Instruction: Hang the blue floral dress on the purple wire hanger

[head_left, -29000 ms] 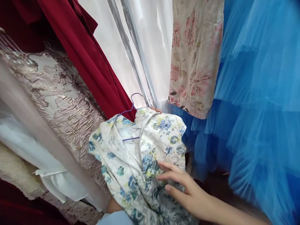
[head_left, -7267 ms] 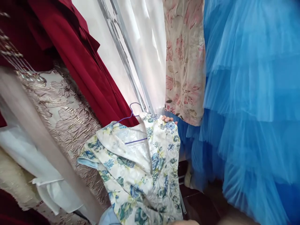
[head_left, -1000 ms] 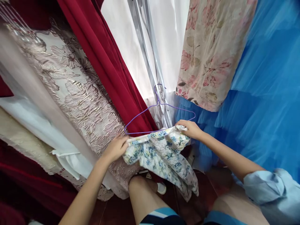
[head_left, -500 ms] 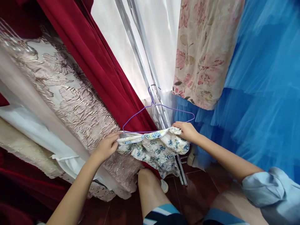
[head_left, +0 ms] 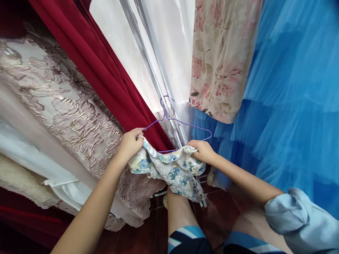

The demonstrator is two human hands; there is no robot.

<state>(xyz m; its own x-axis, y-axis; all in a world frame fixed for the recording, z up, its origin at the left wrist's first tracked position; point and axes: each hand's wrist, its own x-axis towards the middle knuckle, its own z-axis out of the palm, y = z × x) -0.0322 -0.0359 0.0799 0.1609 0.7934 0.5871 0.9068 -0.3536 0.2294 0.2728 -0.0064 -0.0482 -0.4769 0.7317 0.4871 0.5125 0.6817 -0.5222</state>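
A white garment with blue and yellow flowers (head_left: 173, 171) hangs down between my two hands. My left hand (head_left: 132, 143) is closed on its left upper edge, right at the left shoulder of a purple wire hanger (head_left: 189, 124). On the other side, my right hand (head_left: 202, 151) pinches the garment's upper edge near the hanger's right lower corner. The hanger's bottom bar runs just behind the garment's top edge, and its hook points up in front of a metal rack post. My left fingertips hide the hanger's left corner.
Metal rack posts (head_left: 152, 56) rise behind the hanger. Dark red cloth (head_left: 106, 81) and a pinkish embossed floral fabric (head_left: 79, 113) hang at left. A beige floral cloth (head_left: 218, 63) and blue tulle (head_left: 288, 98) hang at right. Below is a dark red tiled floor (head_left: 140, 229).
My left hand has risen and moved inward to the hanger's left shoulder, lifting the garment's left edge with it. My right hand keeps its hold. The whole view has shifted slightly.
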